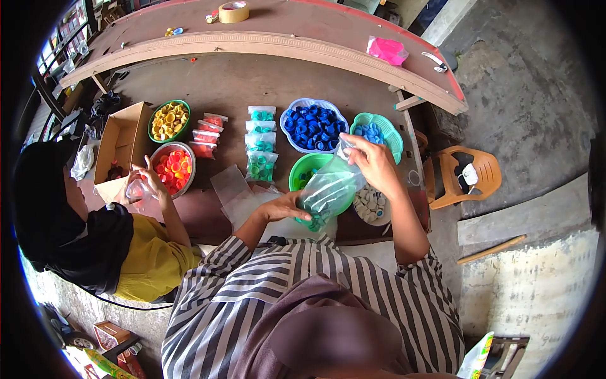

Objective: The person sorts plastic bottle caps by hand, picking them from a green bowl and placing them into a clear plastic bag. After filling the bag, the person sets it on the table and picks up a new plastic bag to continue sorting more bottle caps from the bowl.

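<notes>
Taking the clear plastic bag as the middle of the dial, with twelve away from the wearer, the left hand [282, 208] lies at eight o'clock, its fingers clamped on the lower part of the clear plastic bag [334, 182], where green caps [317, 221] have gathered. The right hand [374, 158] is at one o'clock, its fingers pinching the bag's upper end, so that the bag hangs slanted in front of a bright green bowl [297, 167], partly hidden behind it. White caps [370, 205] lie at four o'clock and flat plastic sheets [230, 189] at nine. Also toward nine, a co-worker's hand [153, 180] is at a small clear pouch beside a bowl of red and orange caps [172, 168]; how its fingers close I cannot tell. Filled bags of teal caps [261, 142] line up at ten, with bags of red caps [206, 148] beyond them. A basket of dark blue caps [314, 126] sits just short of twelve, pale blue caps [371, 134] between one and two. Farthest off, at eleven, a tape roll [234, 12] rests on the raised shelf [290, 22]
</notes>
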`<state>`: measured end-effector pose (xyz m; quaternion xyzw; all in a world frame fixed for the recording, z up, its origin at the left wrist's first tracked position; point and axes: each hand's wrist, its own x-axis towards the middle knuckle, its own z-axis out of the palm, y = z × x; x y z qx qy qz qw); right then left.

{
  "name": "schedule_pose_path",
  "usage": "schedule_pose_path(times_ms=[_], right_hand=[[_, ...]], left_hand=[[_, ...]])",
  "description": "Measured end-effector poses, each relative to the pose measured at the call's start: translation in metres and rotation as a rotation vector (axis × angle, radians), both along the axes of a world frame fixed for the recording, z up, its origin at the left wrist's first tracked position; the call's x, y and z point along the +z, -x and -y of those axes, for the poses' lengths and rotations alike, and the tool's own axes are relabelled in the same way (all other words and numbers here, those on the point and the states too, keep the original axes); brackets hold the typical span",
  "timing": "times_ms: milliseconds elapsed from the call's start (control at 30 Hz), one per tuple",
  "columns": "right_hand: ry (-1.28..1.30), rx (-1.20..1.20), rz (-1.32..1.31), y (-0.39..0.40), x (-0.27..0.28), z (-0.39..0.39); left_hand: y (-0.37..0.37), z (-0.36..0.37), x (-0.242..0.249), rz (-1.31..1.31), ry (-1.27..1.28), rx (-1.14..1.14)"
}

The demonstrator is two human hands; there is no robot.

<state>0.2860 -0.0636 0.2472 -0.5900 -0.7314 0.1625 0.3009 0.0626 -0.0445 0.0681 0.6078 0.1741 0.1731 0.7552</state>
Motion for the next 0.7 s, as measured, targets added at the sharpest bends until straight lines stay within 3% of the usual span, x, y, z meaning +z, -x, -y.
schedule_pose_path(times_ms=[100, 167, 400, 500, 567, 633, 700], right_hand=[[-0.065, -0.033, -0.118, -0.012, 0.003, 0.007], [-0.019, -0.071, -0.159, -0.013, 0.005, 0.014], [-0.143, -0.055, -0.051, -0.045, -0.031, 0.014], [0.081, -0.107, -0.230, -0.050, -0.027, 0.018], [0.038, -0.068, -0.242, -0.060, -0.039, 0.013], [-0.180, 0.018, -0.135, -0.065, -0.048, 0.009], [-0.170, -0.013, -0.161, -0.069, -0.053, 0.009]], left_hand=[[-0.005, 0.004, -0.007, 0.002, -0.046, -0.003], [-0.007, 0.008, 0.002, -0.055, 0.068, -0.043], [-0.016, 0.015, -0.031, -0.106, 0.124, -0.048], [-0.015, 0.015, -0.028, -0.149, 0.070, -0.059], [-0.013, 0.010, -0.026, -0.144, 0.119, -0.074], [-0.008, 0.007, -0.027, -0.141, 0.083, -0.060], [0.000, 0.005, -0.024, -0.166, 0.097, -0.060]])
